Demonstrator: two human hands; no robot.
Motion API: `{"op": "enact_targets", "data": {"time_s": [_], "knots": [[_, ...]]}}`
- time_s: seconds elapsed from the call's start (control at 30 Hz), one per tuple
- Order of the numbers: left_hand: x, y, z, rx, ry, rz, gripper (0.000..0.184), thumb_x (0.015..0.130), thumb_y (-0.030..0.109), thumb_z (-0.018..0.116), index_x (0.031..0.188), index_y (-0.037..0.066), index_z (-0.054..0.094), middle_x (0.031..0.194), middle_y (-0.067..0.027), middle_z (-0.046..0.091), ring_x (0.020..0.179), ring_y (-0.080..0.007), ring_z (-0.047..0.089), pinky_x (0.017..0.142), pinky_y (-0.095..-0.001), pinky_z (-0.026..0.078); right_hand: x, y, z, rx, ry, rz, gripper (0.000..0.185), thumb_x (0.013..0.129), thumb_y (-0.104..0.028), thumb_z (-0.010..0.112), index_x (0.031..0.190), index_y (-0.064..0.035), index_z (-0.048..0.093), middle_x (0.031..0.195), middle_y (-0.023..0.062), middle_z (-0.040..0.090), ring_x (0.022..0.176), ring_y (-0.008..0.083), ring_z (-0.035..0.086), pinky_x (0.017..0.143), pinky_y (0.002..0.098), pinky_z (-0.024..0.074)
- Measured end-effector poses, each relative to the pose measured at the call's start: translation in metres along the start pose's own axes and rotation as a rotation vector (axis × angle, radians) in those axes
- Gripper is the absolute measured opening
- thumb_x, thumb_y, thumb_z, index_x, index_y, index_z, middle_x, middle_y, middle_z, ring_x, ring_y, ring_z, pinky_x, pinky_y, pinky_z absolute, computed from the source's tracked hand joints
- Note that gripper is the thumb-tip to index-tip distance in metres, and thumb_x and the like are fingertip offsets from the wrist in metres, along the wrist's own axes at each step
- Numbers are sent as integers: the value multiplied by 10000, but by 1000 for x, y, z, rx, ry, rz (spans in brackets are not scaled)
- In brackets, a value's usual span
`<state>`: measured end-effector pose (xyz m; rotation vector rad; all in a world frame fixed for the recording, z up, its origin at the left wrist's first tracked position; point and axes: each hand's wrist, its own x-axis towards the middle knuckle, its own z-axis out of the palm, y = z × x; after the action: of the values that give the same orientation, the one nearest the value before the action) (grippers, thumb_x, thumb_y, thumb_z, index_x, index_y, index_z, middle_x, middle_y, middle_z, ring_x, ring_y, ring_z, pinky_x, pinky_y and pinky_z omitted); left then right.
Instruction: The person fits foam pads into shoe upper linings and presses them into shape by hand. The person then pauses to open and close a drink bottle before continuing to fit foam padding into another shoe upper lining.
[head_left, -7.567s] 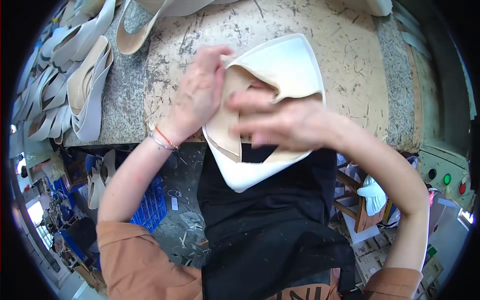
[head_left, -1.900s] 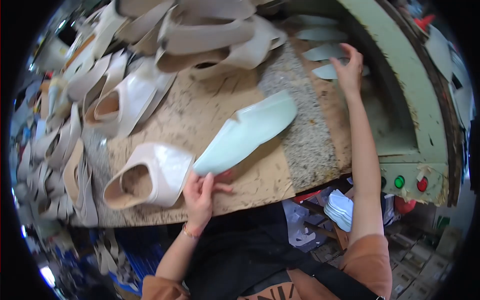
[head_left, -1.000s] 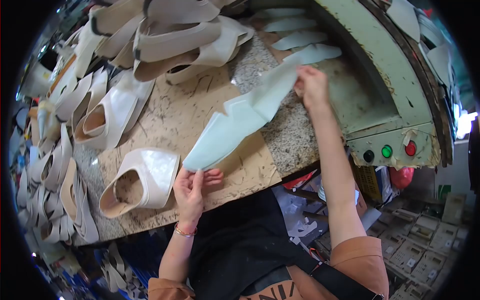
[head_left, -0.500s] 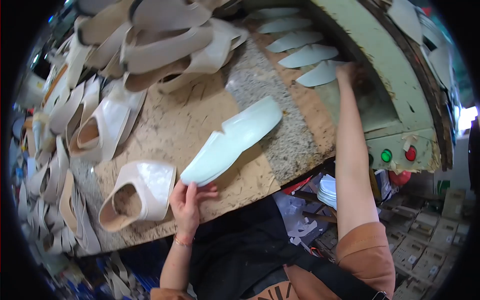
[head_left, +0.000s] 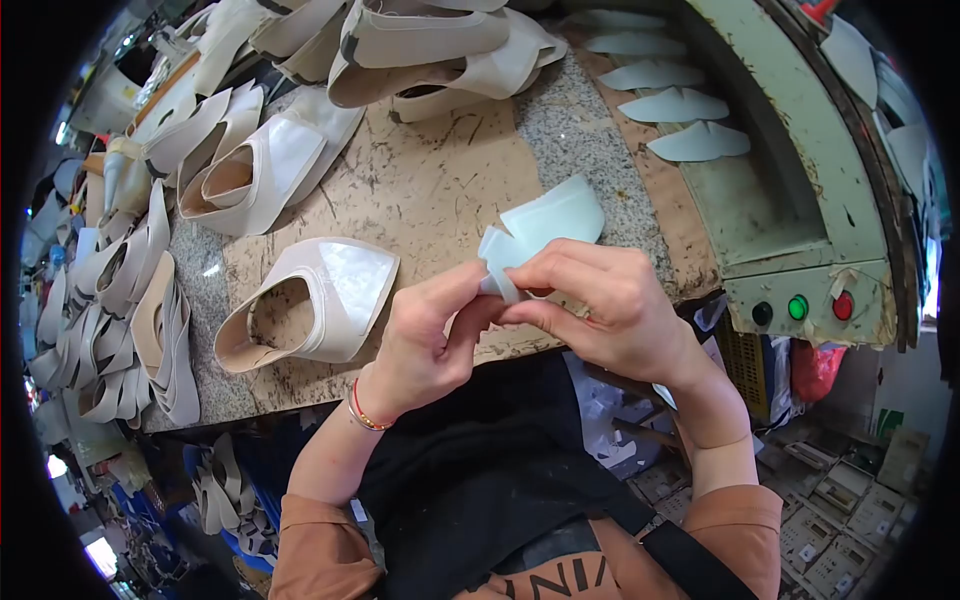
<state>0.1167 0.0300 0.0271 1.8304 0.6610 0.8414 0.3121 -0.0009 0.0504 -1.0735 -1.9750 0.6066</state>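
Note:
Over the front of the workbench, my left hand (head_left: pixel 430 330) and my right hand (head_left: pixel 610 305) both pinch a pale green shoe stiffener (head_left: pixel 555 218). Its near end is bent up between my fingertips, while the wide far end fans out beyond them. My fingers hide part of the bent end, and I cannot tell whether it is one layer or several. Left of my left hand, a beige shoe upper (head_left: pixel 325 300) with a shiny white panel lies on the bench. Similar pale stiffeners (head_left: pixel 698 142) lie in a row at the mouth of the green machine (head_left: pixel 805 275).
Beige uppers (head_left: pixel 440 50) are piled at the back of the bench (head_left: pixel 450 190), with more uppers (head_left: pixel 165 340) along the left. Green and red buttons (head_left: pixel 797 307) sit on the machine's front. A red bag (head_left: pixel 817 372) hangs below it, near a yellow crate (head_left: pixel 743 370).
My right hand has come back from the machine to the stiffener. My left hand has moved right and up with it, and its near end is now bent. The view has shifted.

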Motion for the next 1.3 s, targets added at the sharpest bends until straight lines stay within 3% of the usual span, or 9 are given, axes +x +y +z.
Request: {"op": "enact_targets", "data": {"time_s": [0.37, 0.47, 0.57, 0.67, 0.9, 1.03, 1.17, 1.27, 1.3], "knots": [[-12, 5, -8, -27, -18, -73, 50, 854, -3, 579, 853, -53, 577, 652, -92, 604, 588, -176, 641, 563, -275, 496, -7, -6, 12, -80, 51, -2, 198, 750, -74, 730, 913, 9, 654, 780, 105, 635, 673, 249, 636, 572, 321, 498], [-14, 9, -17, -17, -119, -110, 216, 915, -12, 493, 1101, -77, 584, 834, -76, 660, 711, -111, 649, 656, -231, 529, -6, -8, 14, -105, 26, -6, 209, 743, -60, 734, 924, 11, 659, 793, 104, 647, 674, 239, 644, 568, 306, 501], [-15, 12, -15, -1, -107, -143, 221, 911, -20, 482, 1098, -75, 585, 825, -77, 659, 697, -111, 649, 649, -235, 531, -7, -9, 17, -86, 22, 1, 189, 759, -80, 720, 913, 2, 646, 774, 106, 623, 667, 258, 629, 579, 337, 503], [-14, 14, -11, -99, -19, -187, 77, 839, -19, 558, 897, -44, 602, 696, -109, 635, 630, -172, 660, 589, -276, 518, -10, -10, 18, -57, 22, 22, 190, 769, -85, 714, 922, -2, 639, 773, 115, 615, 671, 274, 627, 590, 351, 506], [-17, 14, -6, 146, -134, 6, 145, 806, -41, 575, 945, -37, 615, 770, -137, 647, 651, -233, 660, 615, -290, 531, -27, -19, 16, 99, 84, 142, 185, 790, 35, 635, 972, 23, 659, 856, 137, 666, 767, 237, 671, 655, 305, 529], [-40, -1, 16, -304, 13, -208, 151, 899, -11, 521, 1012, -74, 600, 805, -134, 665, 654, -161, 658, 630, -285, 567, -43, -5, 20, 73, 449, 405, 116, 874, -42, 570, 930, 28, 643, 792, 98, 651, 691, 165, 651, 614, 303, 513], [-68, -41, 25, -507, 187, -331, 201, 970, 51, 461, 994, -103, 588, 812, -156, 657, 650, -157, 651, 629, -307, 589, -39, 111, -41, 676, 980, 624, 178, 911, -75, 489, 917, 40, 625, 825, 68, 648, 695, 156, 624, 610, 283, 506], [-81, -58, 12, -511, 280, -488, 218, 984, 80, 438, 934, -86, 570, 796, -151, 651, 629, -151, 643, 621, -291, 586, -67, 241, -133, 341, 1439, 913, 183, 881, -67, 494, 924, 41, 635, 879, 134, 657, 746, 193, 642, 631, 321, 527], [-83, -64, 8, -480, 285, -499, 217, 986, 85, 437, 938, -83, 565, 792, -148, 649, 628, -150, 642, 617, -289, 585, -85, 284, -161, 15, 1403, 1105, 213, 865, -91, 531, 994, 55, 617, 965, 198, 647, 786, 267, 655, 638, 343, 535]]}}
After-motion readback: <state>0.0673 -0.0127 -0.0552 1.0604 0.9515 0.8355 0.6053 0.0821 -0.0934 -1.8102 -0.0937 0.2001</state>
